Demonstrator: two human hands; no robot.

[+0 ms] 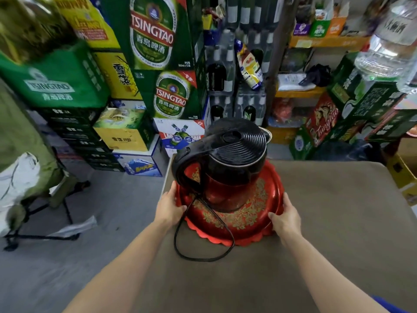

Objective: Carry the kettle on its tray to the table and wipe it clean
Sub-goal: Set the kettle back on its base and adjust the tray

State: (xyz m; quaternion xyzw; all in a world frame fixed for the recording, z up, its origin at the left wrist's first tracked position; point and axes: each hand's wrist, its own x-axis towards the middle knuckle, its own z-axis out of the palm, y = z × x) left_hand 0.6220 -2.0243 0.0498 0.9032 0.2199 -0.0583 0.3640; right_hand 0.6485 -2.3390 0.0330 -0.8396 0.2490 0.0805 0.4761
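A black electric kettle (228,159) with a ribbed lid stands upright on a round red tray (255,213) patterned in gold. The tray is over the near left part of a brown table (334,213). My left hand (169,207) grips the tray's left rim and my right hand (285,219) grips its right rim. The kettle's black cord (203,251) hangs in a loop off the tray's front edge onto the table. The kettle's handle points left, toward my left hand.
Stacked green and yellow beer cartons (158,64) rise behind and left of the table. Shelves (316,44) with goods stand at the back right, and more cartons (361,105) crowd the right. A folding chair (33,199) stands on the grey floor at left.
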